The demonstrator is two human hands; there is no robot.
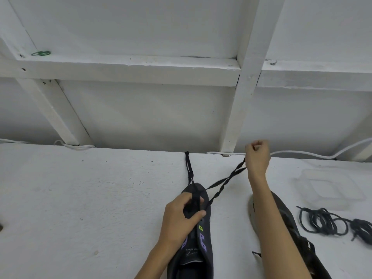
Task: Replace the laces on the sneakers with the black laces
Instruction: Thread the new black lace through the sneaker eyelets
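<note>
A dark sneaker point(203, 246) with purple and yellow-green eyelet tabs lies on the white table, toe pointing away from me. My left hand point(179, 216) grips it around the toe end, thumb across the lacing. My right hand point(257, 156) is raised to the right, fist closed on a black flat lace point(227, 180) that runs taut and twisted from the sneaker's front eyelets. The lace's other end point(189, 168) stretches straight back to the table's far edge. A second dark sneaker point(289, 222) lies to the right, partly hidden by my right forearm.
A tangle of dark round laces point(326, 222) lies at the right on the table point(80, 198). A clear plastic box point(330, 188) sits behind it. White cables point(302, 154) run along the table's back edge under a white framed wall.
</note>
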